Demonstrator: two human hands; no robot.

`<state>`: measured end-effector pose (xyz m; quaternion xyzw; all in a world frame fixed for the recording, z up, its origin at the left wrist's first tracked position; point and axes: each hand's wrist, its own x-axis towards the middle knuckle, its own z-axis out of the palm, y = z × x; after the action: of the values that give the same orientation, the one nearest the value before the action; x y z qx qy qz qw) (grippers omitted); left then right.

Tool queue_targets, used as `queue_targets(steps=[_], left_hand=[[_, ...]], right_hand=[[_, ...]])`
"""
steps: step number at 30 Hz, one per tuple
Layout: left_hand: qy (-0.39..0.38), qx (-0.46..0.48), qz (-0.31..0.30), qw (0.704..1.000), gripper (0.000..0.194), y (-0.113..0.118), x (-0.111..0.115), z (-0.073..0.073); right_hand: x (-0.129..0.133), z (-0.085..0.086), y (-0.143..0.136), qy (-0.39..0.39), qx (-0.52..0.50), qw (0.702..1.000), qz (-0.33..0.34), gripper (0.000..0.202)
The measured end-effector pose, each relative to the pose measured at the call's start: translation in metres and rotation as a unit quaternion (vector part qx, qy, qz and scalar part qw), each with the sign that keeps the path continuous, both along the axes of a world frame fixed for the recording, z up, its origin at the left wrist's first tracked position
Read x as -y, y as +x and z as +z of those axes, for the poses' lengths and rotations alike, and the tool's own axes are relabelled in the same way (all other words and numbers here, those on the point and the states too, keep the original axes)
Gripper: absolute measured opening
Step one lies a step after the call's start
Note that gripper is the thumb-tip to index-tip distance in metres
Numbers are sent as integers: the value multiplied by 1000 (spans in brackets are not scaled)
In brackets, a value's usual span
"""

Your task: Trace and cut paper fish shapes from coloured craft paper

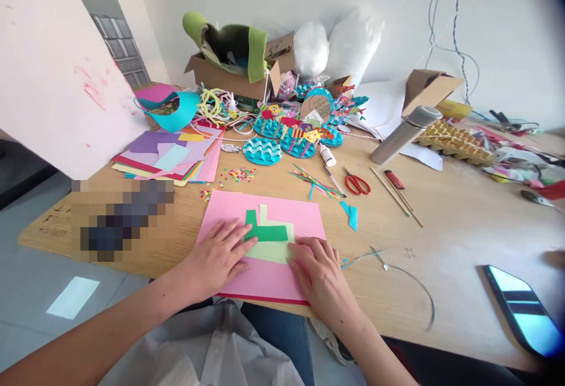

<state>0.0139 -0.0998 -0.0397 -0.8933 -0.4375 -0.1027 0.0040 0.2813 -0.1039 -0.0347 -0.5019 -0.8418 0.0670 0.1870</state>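
A pink sheet of paper lies on the table in front of me. On it rests a light green paper piece with an upright strip, and over that a dark green L-shaped paper piece. My left hand is open, fingers spread flat, with fingertips touching the left side of the green pieces. At the right edge of the light green paper, my right hand has its fingers bent and close together, thumb and index finger on that edge. Red paper shows under the pink sheet's near edge.
Red-handled scissors, thin colored strips, blue paper scraps and wooden sticks lie beyond the sheet. Colored papers are stacked at left. A steel flask lies tilted at right; a phone is nearer.
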Motion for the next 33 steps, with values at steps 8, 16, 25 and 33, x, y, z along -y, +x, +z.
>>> queue_targets(steps=[8,16,25,33], left_hand=[[41,-26,10,999,45,4,7,-9],[51,-18,12,998,45,13,8,-8],[31,-33,-30,999,42,20,-10,1],[68,-53,-89,992,36,37,-37,18]], right_hand=[[-75,22,-22,13,-5,989,146,44],[-108,3,-43,-18,64,981,182,58],[-113,35,1,-163,18,976,141,20],[-101,35,-8,-209,66,966,136,25]])
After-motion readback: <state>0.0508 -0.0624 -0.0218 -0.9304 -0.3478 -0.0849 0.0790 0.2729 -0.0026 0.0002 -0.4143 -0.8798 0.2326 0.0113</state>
